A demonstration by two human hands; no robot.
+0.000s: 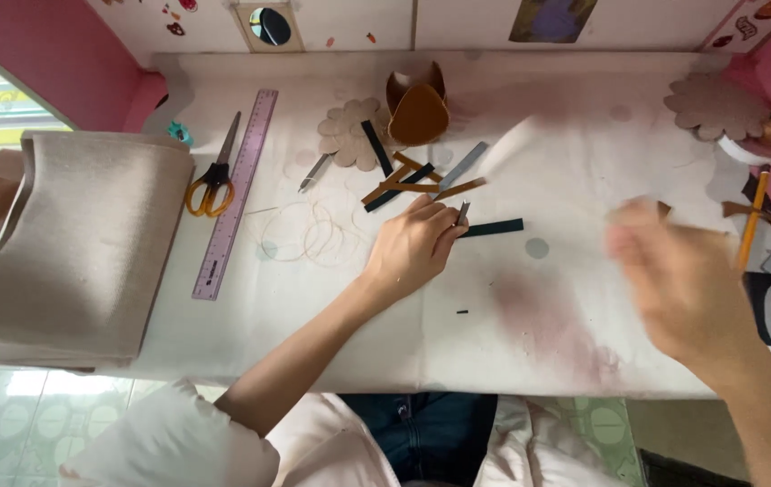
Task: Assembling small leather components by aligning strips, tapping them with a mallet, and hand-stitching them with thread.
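Beside the dark strip [491,228] on the worktop [530,307], the left hand [413,248] pinches a small metal tool [463,213], grip clamped, steadying it; right hand [679,280] is blurred, grip unclear.

Ruler [234,194] toward the table's [584,162] left side, scissors [212,183] just left of it, folded cloth [70,243] further left over the edge. Coil of cord [313,236] right of the ruler. Crossed strips [408,180] behind the left hand [413,248] (a single strip [492,228] just right of it). Pencil [752,219] beyond the right hand [683,280].
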